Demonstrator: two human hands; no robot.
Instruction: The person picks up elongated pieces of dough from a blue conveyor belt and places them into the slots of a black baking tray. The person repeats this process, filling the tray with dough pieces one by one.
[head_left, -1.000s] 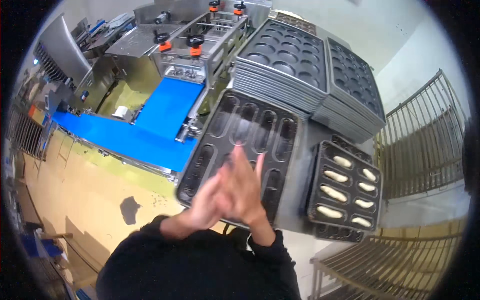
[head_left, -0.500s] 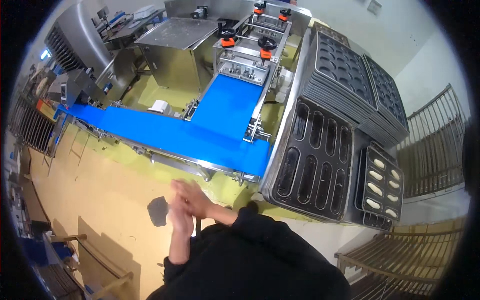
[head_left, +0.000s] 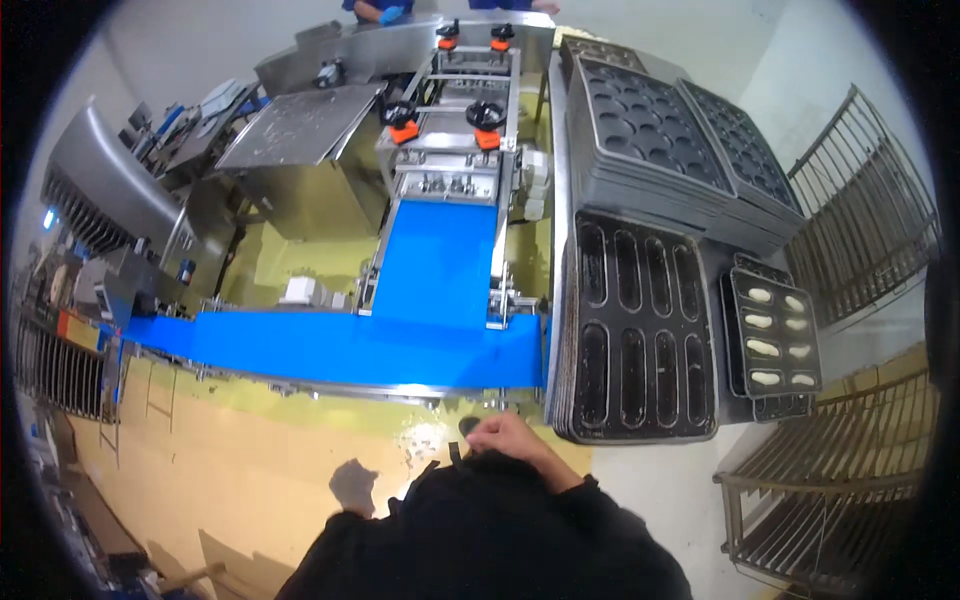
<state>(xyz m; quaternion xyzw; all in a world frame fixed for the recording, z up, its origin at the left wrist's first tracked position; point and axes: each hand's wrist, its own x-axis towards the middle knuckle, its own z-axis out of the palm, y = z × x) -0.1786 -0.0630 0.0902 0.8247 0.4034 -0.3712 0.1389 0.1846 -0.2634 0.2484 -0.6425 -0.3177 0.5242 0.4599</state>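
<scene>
The right hand (head_left: 508, 436) was bent in at the front of the black garment (head_left: 490, 530), its fingers curled inward; whether they pinched anything I could not tell, and the left hand was out of sight. Just beyond lay the end of the blue conveyor belt (head_left: 320, 347), and to the right of that stood the stack of dark trays (head_left: 645, 318), its top one moulded with eight long wells. This stack stood between the right hand and a smaller tray (head_left: 779, 340) bearing eight pale dough pieces (head_left: 760, 322) in two columns. A slatted metal rack (head_left: 830, 500) stood at the lower right. Farther off, two stacks of round-cup pans (head_left: 655, 130) rose behind the dark trays, and the belt's branch ran up to a steel machine with black knobs (head_left: 485, 115) on orange collars. The trays and pans rested on a grey worktop (head_left: 733, 403); the floor (head_left: 240, 440) was tan and yellow-green with a dark patch (head_left: 352, 484), and a pale wall (head_left: 690, 30) closed the room. Half a second earlier both hands had been together over the floor; now only the right one showed, and a co-worker's blue-gloved hand (head_left: 391, 15) had come into view at the top.
</scene>
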